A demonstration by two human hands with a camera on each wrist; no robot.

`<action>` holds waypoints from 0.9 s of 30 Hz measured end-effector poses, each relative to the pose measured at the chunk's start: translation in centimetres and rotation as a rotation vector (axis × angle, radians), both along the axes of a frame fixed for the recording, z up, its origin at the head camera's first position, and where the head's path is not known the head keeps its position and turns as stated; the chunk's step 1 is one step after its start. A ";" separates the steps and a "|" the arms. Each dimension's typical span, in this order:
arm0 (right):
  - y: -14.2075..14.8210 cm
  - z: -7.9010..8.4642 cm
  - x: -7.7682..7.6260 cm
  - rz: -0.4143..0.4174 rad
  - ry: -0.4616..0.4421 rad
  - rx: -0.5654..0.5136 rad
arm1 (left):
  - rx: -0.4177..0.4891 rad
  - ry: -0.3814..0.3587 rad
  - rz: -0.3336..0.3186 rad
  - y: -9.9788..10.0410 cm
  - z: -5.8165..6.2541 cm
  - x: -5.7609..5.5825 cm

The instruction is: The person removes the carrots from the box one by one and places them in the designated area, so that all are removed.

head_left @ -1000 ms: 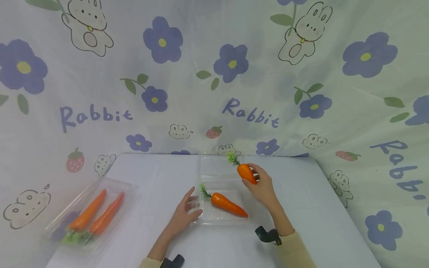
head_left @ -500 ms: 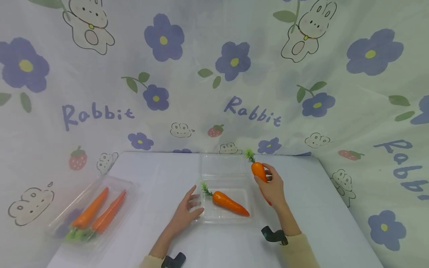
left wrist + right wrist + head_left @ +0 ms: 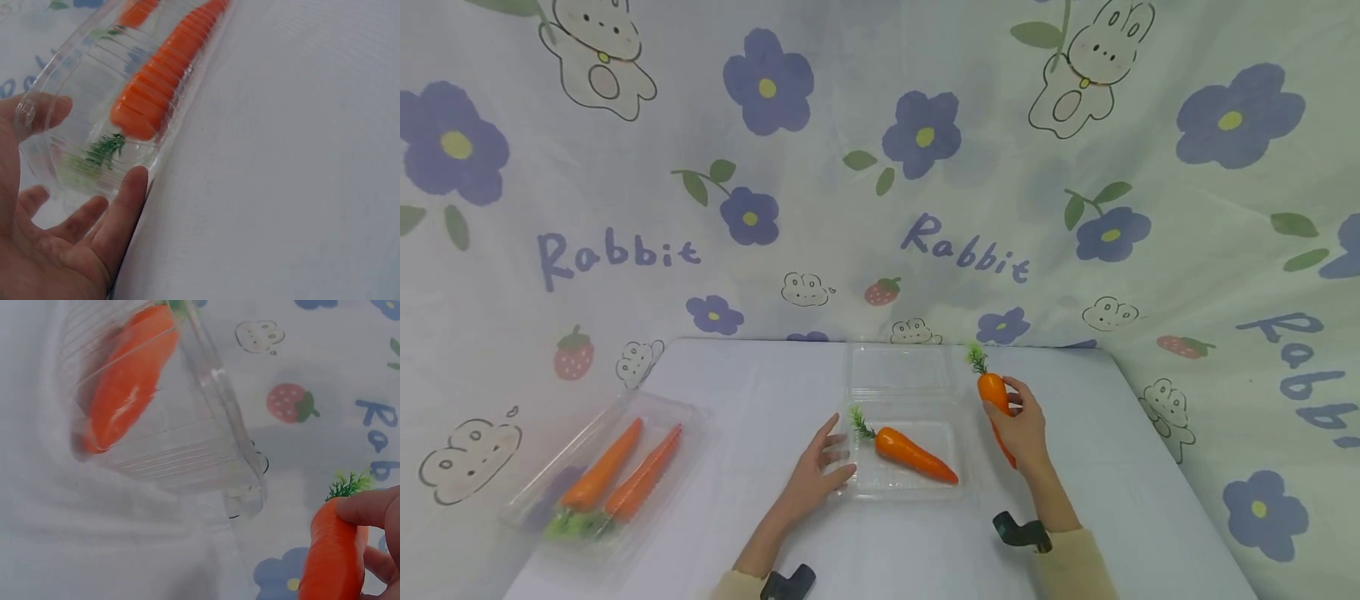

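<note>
My right hand (image 3: 1022,429) grips an orange carrot (image 3: 992,392) with a green leafy top, thumb on one side and fingers on the other, just right of an open clear plastic box (image 3: 958,433). The right wrist view shows the thumb near the held carrot's (image 3: 334,556) leafy end. Inside the box lies another carrot (image 3: 913,454), slanting with its tip to the lower right. My left hand (image 3: 811,479) is at the box's left side, fingers spread and loosely bent. In the left wrist view, its fingertips (image 3: 134,181) lie right at the box's wall.
A closed clear box (image 3: 658,408) with two carrots (image 3: 602,475) stands on the table's left side. The open box's lid (image 3: 898,367) lies folded back toward the printed curtain (image 3: 850,208), which hangs behind the white table (image 3: 1112,467). Each wrist wears a dark camera mount (image 3: 1021,532).
My right hand has carried its carrot rightward, from above the open box's back right to beside it, and turned it more upright. The left hand stays at the box.
</note>
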State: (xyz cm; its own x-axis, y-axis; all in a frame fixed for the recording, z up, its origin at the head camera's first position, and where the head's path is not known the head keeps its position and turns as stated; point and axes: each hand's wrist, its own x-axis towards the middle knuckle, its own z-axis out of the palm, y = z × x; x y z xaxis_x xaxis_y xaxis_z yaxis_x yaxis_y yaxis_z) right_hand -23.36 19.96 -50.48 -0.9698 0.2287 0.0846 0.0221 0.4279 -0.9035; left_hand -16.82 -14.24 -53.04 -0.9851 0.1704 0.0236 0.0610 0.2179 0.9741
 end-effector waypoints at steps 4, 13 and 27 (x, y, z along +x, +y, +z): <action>0.1 -0.6 0.0 -0.028 -0.016 -0.004 | -0.010 0.003 0.017 -0.1 -1.6 -0.5; 0.4 -2.0 -0.1 -0.065 -0.050 -0.008 | 0.006 0.018 0.003 -0.7 -3.0 -0.9; 0.8 -3.6 0.1 -0.076 -0.110 -0.005 | -0.013 0.054 -0.023 -0.7 -2.8 -0.9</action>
State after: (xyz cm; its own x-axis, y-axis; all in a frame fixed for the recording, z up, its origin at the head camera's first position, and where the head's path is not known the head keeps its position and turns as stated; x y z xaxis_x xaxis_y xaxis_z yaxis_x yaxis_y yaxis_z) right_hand -23.29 20.75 -54.11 -0.9529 0.3024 -0.0231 0.1538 0.4163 -0.8961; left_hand -17.77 -14.90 -55.86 -0.9783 0.1934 0.0741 0.1183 0.2284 0.9664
